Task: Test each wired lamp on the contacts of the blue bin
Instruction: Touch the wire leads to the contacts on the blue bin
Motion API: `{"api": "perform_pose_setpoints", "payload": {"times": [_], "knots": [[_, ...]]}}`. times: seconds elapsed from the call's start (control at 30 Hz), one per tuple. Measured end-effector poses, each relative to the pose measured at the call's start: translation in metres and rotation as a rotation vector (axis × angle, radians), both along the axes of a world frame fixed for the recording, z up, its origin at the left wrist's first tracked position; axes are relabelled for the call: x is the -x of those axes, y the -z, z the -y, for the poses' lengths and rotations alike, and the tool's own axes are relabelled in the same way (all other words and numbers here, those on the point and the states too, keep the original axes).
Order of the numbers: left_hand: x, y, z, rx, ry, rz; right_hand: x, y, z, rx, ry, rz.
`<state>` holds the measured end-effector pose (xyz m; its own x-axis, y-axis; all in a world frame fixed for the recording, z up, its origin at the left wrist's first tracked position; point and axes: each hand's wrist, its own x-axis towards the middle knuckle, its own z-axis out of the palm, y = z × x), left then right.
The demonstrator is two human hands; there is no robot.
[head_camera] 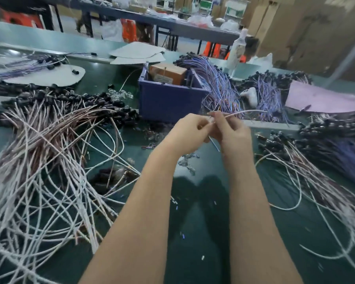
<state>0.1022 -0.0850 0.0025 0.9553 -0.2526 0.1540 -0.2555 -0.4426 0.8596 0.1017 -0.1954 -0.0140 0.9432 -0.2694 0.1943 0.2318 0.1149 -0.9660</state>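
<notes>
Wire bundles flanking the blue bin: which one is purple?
The bundle fanned along the blue bin's right side has purple-blue wires; the heap on its left is white and pink.

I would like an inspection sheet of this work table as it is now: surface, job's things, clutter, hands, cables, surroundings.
Surface: dark green table mat, tiny scraps scattered.
Job's things: blue plastic bin holds brown cardboard box; thin pale wired lead held before it.
Clutter: clear loose bulbs; white paper sheets; pink sheet.
Hands: left hand and right hand both pinch the lead.
Cables: white-and-brown wire heap left; purple wire bundle right of bin.
Surroundings: stacked cardboard cartons; long grey bench.
</notes>
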Motion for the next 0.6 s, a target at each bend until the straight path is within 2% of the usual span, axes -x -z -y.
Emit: {"api": "perform_pose_setpoints", "payload": {"times": [0.07,0.2,0.43,0.5,0.6], "knots": [[-0.004,0.015,-0.001,0.001,-0.062,-0.028,-0.005,0.013,0.002,0.032,0.103,-0.048],[-0.01,0.033,-0.008,0.003,-0.114,-0.071,-0.014,0.033,0.004,-0.203,0.168,-0.126],[-0.014,0.039,-0.021,-0.003,-0.145,-0.107,-0.018,0.043,0.007,-0.22,0.256,-0.171],[-0.017,0.04,-0.022,0.032,-0.199,-0.09,-0.019,0.043,0.006,-0.191,0.21,-0.183],[-0.019,0.041,-0.016,0.069,-0.275,-0.028,-0.016,0.041,-0.004,-0.096,0.016,-0.197]]}}
